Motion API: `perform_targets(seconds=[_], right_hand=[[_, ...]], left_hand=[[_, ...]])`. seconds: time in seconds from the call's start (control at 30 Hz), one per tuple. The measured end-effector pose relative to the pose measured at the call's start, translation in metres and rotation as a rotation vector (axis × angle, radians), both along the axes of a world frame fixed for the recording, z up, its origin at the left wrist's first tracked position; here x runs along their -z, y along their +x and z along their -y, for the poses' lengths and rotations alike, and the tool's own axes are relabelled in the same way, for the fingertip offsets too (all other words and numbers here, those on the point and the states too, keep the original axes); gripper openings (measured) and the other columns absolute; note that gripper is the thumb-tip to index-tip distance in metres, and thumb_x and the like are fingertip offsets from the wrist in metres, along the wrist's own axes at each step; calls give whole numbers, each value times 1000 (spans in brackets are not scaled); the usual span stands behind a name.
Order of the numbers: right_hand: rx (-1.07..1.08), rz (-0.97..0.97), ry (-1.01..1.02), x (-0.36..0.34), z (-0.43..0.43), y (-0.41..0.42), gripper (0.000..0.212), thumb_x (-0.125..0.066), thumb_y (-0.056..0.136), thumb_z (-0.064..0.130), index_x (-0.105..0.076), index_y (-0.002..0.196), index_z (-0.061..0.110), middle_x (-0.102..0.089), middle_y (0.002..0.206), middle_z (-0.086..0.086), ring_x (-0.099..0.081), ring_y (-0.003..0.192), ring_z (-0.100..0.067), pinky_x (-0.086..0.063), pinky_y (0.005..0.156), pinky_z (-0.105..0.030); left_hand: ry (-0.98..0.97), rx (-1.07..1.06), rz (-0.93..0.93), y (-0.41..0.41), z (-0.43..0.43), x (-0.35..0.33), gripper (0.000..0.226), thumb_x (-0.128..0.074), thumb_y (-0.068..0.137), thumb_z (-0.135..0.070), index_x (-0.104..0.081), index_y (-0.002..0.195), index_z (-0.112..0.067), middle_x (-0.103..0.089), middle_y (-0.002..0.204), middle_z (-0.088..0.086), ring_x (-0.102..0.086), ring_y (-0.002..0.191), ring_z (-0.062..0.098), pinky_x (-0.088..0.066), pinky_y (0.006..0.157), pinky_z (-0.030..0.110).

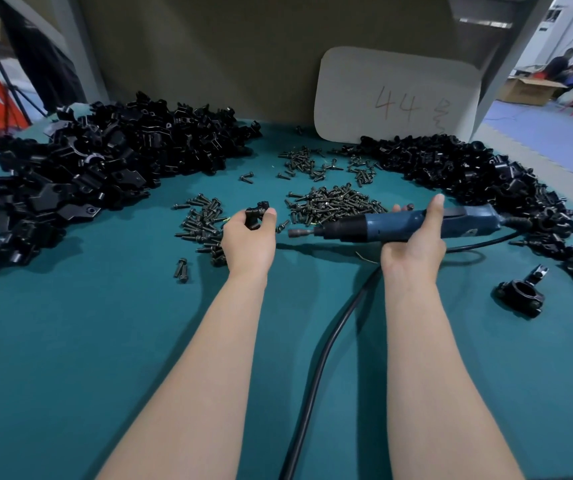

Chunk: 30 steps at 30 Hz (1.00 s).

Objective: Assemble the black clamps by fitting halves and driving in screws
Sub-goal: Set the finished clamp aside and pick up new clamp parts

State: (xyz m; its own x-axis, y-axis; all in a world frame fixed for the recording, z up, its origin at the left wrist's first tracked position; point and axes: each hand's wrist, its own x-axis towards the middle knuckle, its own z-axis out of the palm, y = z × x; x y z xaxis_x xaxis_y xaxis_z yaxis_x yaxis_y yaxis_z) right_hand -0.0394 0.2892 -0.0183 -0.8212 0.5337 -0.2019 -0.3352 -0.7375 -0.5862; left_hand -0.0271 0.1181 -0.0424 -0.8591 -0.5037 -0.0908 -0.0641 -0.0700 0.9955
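- The left hand [248,237] is pinching a small black clamp piece [256,216] between thumb and curled fingers, holding it just above the green table [70,341] over a scatter of screws [333,206].
- The right hand [413,244] is gripping a blue electric screwdriver [416,225], with the thumb lying up across the barrel and the fingers wrapping round from the far side.
- The screwdriver's long axis is running nearly level from right to left across the view, tilting slightly down at the left. Its bit [295,232] is pointing left toward the clamp piece (close, but not touching it).
- A black cable [323,358] is leaving the tool's right end, curving back along the table and running toward the near edge between the forearms.
- A large pile of black clamp halves [105,168] is lying at the far left, and a second pile [468,178] is curving round the far right behind the screwdriver.
- One assembled clamp [520,296] is sitting alone on the table to the right of the right forearm, its round opening facing upward.
- A white card [396,95] marked "44" is leaning against the back wall.
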Motion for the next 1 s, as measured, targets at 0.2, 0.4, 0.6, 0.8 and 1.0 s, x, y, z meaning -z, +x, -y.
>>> perform_targets(seconds=[0.2, 0.4, 0.6, 0.8, 1.0], right_hand=[[-23, -23, -48, -3, 6, 3, 19, -66, 90, 30, -52, 93, 17, -58, 111, -6, -65, 87, -20, -55, 86, -35], [-40, -35, -72, -5, 11, 3, 18, -66, 90, 30, -54, 97, 18, -59, 113, -5, -65, 94, -22, -54, 89, -35], [-54, -41, -68, -5, 14, 4, 18, -66, 90, 29, -55, 96, 17, -60, 104, -3, -66, 89, -20, -56, 71, -29], [-34, -50, -46, -3, 17, 3, 14, -62, 93, 22, -53, 98, 13, -58, 98, -4, -65, 77, -16, -54, 61, -24], [-31, -49, -36, -3, 19, 4, 13, -62, 93, 22, -53, 98, 13, -59, 95, -3, -66, 79, -16, -55, 63, -25]], left_hand=[[3, 7, 7, 0, 0, -1, 17, -60, 93, -31, -63, 95, -14, -60, 84, -1, -57, 81, 21, -47, 72, 31], [13, 13, 7, 1, 1, -2, 16, -60, 93, -29, -63, 95, -13, -62, 91, 4, -62, 92, 26, -51, 85, 37], [-2, -16, -4, 0, -1, 0, 20, -59, 94, -31, -63, 97, -12, -64, 97, 8, -61, 89, 26, -46, 72, 30], [-158, -57, -62, 2, -2, 0, 21, -58, 95, -32, -64, 102, -13, -62, 90, 1, -52, 68, 7, -35, 55, 18], [-178, -59, -55, 2, -1, 2, 22, -57, 95, -33, -64, 102, -13, -59, 84, -1, -49, 64, 4, -34, 53, 18]])
